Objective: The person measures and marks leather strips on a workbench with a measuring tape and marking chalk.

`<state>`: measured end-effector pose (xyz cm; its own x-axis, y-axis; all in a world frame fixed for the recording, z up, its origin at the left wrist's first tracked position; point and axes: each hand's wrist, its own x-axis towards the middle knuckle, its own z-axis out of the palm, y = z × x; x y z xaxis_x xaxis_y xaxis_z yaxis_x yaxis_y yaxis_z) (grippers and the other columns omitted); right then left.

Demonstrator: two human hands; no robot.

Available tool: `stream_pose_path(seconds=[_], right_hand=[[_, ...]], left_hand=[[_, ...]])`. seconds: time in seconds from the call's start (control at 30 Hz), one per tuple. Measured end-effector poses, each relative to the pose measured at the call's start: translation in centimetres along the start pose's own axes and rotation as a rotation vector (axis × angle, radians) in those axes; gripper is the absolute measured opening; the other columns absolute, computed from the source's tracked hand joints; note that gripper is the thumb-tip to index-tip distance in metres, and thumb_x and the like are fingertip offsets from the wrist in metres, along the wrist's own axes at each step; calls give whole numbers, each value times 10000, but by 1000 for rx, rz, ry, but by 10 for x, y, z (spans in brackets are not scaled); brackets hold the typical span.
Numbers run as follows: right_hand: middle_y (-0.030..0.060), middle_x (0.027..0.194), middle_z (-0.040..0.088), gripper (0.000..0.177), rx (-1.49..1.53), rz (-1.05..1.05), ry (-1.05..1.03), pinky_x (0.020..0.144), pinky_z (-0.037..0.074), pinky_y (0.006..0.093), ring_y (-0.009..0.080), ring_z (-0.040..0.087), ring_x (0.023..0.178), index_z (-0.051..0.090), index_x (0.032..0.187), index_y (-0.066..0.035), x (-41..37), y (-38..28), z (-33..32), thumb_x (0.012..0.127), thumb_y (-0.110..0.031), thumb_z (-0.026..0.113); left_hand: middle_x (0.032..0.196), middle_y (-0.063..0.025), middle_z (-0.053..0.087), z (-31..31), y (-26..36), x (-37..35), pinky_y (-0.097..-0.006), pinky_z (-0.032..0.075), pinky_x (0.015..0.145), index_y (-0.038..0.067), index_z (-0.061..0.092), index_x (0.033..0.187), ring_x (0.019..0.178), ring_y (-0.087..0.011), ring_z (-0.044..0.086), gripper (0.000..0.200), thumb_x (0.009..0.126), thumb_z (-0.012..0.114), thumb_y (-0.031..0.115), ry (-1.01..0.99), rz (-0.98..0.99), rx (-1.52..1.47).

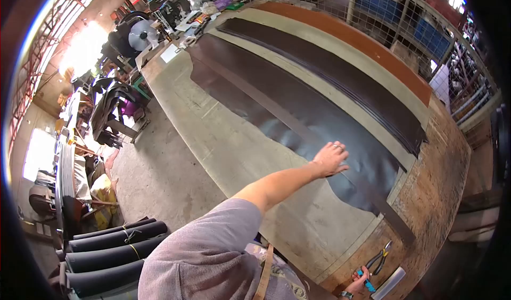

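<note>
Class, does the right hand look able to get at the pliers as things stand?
Probably yes: the pliers lie on the table beside the right hand, nothing visible between, though the blue tool it holds may need setting down.

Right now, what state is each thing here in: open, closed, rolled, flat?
Left hand: open, palm down on the long strip
Right hand: closed around the blue tool
Long strip: straight, lying across the dark sheet
Dark sheet: spread out, slightly rippled
Pliers: lying loose, handles apart
Rolls: rolled up, some tied
Fan: can't tell whether it's spinning
</note>
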<state>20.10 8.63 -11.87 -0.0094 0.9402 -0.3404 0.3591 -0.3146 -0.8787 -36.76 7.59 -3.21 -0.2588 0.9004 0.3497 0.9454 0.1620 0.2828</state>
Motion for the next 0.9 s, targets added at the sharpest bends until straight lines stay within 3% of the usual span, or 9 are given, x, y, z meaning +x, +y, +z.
stream_pose_path(seconds=[0.1, 0.3, 0.37, 0.53, 0.6, 0.67, 0.7, 0.77, 0.9], right_hand=[[81, 1103, 585, 497, -70, -12, -14, 745, 480, 341, 201, 592, 904, 603, 1189, -43, 11, 4, 8, 991, -488, 505], [129, 1292, 437, 628, -410, 52, 84, 898, 380, 460, 296, 487, 1093, 407, 1333, -53, -17, -79, 65, 952, -528, 560], [145, 1355, 387, 697, -547, 74, 145, 948, 346, 499, 328, 452, 1156, 342, 1381, -56, -32, -110, 87, 939, -541, 578], [186, 1513, 264, 900, -895, 88, 280, 1075, 263, 598, 407, 365, 1314, 179, 1501, -65, -89, -218, 187, 906, -573, 623], [202, 1576, 214, 988, -956, 44, 213, 1126, 230, 637, 439, 330, 1378, 114, 1549, -68, -111, -276, 268, 893, -586, 641], [218, 1639, 165, 1080, -889, -54, 0, 1177, 196, 677, 471, 295, 1441, 48, 1597, -71, -131, -327, 379, 880, -599, 659], [71, 999, 650, 631, -612, -324, -205, 742, 526, 293, 163, 626, 871, 661, 1190, -23, -134, -339, 452, 1013, -585, 434], [90, 1191, 654, 637, -656, -322, -436, 850, 506, 345, 194, 620, 987, 635, 1264, -12, -149, -401, 583, 1051, -553, 374], [132, 1317, 614, 593, -601, -637, -898, 975, 497, 367, 254, 608, 1163, 591, 1323, -11, -184, -491, 850, 1073, -496, 357]], left_hand=[[1163, -139, 574, -37, -74, -19, -434, 430, 985, 88, 625, 1090, 1177, -327, 518, 419, 889, 669, 453, 19, -106, 49], [1264, -154, 573, -119, -269, -72, -450, 432, 1032, 90, 623, 1139, 1258, -342, 505, 428, 915, 627, 454, 48, -311, 165], [1225, -147, 585, -155, -343, -90, -456, 448, 1030, 94, 637, 1152, 1233, -356, 525, 403, 905, 655, 411, 66, -353, 160], [1477, -151, 483, -234, -568, -146, -487, 359, 1135, 73, 588, 1323, 1388, -353, 423, 600, 901, 616, 499, 101, -515, 270], [1540, -128, 429, -266, -647, -171, -501, 311, 1170, 78, 520, 1418, 1449, -328, 353, 718, 903, 586, 574, 95, -583, 307], [1581, -107, 377, -298, -705, -185, -499, 268, 1199, 83, 446, 1487, 1491, -303, 285, 818, 906, 538, 650, 40, -628, 328], [1598, -101, 351, -310, -734, -192, -494, 250, 1211, 81, 412, 1511, 1505, -293, 254, 861, 906, 511, 685, 18, -667, 334], [1620, -87, 311, -322, -790, -207, -482, 203, 1229, 61, 351, 1536, 1518, -279, 219, 906, 917, 460, 714, 58, -751, 333], [1612, -105, 322, -332, -818, -222, -467, 188, 1235, 28, 349, 1528, 1514, -269, 233, 917, 922, 459, 709, 147, -774, 355]])
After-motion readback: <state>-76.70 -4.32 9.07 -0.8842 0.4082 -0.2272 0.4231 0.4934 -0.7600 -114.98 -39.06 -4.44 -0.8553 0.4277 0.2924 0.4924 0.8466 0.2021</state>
